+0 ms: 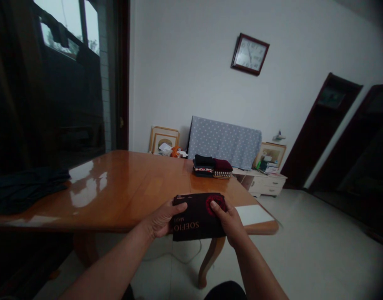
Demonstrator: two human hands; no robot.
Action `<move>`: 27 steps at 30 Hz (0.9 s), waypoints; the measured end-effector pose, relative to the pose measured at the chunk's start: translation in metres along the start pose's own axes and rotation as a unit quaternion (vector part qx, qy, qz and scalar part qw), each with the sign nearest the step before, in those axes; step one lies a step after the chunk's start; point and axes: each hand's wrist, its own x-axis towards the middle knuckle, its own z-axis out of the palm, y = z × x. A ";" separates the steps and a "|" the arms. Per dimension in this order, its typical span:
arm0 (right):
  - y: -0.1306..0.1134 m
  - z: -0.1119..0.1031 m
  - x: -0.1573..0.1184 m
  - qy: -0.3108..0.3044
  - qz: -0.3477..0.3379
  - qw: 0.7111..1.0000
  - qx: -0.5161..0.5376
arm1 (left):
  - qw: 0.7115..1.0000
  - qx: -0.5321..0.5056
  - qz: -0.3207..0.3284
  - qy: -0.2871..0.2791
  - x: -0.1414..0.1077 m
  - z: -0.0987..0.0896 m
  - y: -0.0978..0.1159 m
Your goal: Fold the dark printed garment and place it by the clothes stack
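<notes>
Between my two hands is a folded dark garment (197,218), held up at the near edge of the table. Pale lettering and a round red emblem show on its front. My left hand (163,218) grips its left side, thumb on top and fingers underneath. The right side is pinched by my right hand (230,218), whose thumb presses on the red emblem; its fingers are mostly hidden beneath. Farther back on the table sits a stack of folded clothes (205,170), with a black and a maroon piece on top and patterned and striped ones below.
The glossy wooden table (141,175) has a curved leg (211,258). Dark cloth (25,189) lies at its left end, and a flat white sheet (255,214) near its right corner. Beyond stand a white cabinet (268,185) and something under a blue-grey dotted cover (222,137).
</notes>
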 end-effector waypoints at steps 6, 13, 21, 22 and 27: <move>-0.002 0.003 -0.003 -0.015 -0.006 1.000 -0.003 | 0.994 -0.018 0.005 0.104 0.008 -0.005 -0.002; 0.009 0.004 0.001 -0.010 -0.018 1.000 -0.018 | 0.992 -0.043 -0.026 0.119 0.012 -0.008 -0.003; 0.012 0.003 0.002 -0.003 -0.014 0.999 -0.037 | 0.994 -0.036 -0.027 0.098 0.009 -0.001 -0.001; 0.013 0.004 0.002 -0.007 -0.016 0.999 -0.038 | 0.994 -0.019 -0.015 0.109 0.010 -0.003 -0.003; 0.014 0.004 0.005 -0.025 0.034 0.999 -0.008 | 0.987 -0.007 -0.012 0.159 0.019 -0.012 -0.007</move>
